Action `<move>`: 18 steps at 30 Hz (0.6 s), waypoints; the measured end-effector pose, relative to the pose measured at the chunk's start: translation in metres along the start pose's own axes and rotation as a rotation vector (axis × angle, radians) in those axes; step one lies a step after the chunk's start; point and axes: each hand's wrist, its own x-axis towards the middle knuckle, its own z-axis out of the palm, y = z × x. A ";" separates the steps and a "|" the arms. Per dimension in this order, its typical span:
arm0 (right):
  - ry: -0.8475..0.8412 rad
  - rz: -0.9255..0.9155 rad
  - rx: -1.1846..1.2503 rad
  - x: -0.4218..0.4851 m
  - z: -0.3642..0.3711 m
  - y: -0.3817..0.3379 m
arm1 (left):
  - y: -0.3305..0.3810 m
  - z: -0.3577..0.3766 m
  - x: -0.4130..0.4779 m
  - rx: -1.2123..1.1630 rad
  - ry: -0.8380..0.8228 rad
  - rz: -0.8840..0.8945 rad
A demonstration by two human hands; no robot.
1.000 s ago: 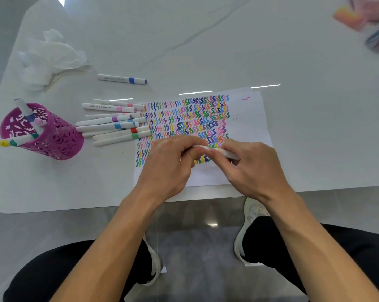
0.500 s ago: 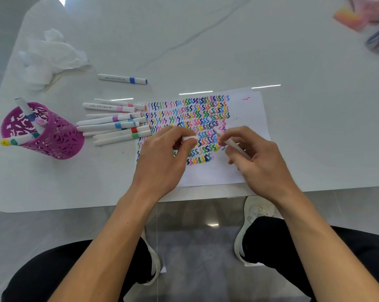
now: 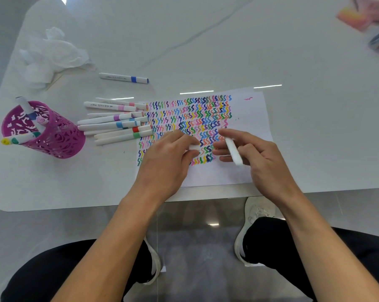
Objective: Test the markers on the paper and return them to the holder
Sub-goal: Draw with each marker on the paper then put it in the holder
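Marker [image 3: 233, 151] in right hand [image 3: 258, 159], cap [image 3: 194, 147] in left hand [image 3: 165, 159].

Pale surface [image 3: 227, 51] over a glossy grey floor [image 3: 53, 232]
We see a white, marble-like top with a faint grey vein [image 3: 197, 33] and rounded corners; thin streaks of light [image 3: 196, 92] reflect on it, and the floor below shines.

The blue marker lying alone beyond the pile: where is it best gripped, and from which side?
Pinch the blue marker at the middle of its white barrel, coming from above. It lies flat on the table, crosswise, apart from the pile of markers, so fingers should fit along both long sides.
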 end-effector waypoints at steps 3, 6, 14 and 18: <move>0.001 -0.023 -0.008 0.000 0.000 0.002 | 0.000 0.000 0.000 -0.035 0.002 -0.004; 0.050 -0.064 -0.098 -0.002 0.002 0.002 | -0.001 0.001 0.000 -0.044 0.012 -0.020; 0.221 -0.063 -0.124 -0.004 0.006 0.009 | -0.003 0.003 0.000 -0.057 0.015 -0.030; 0.219 -0.043 -0.124 -0.004 0.008 0.013 | -0.003 0.003 0.000 -0.057 0.008 -0.032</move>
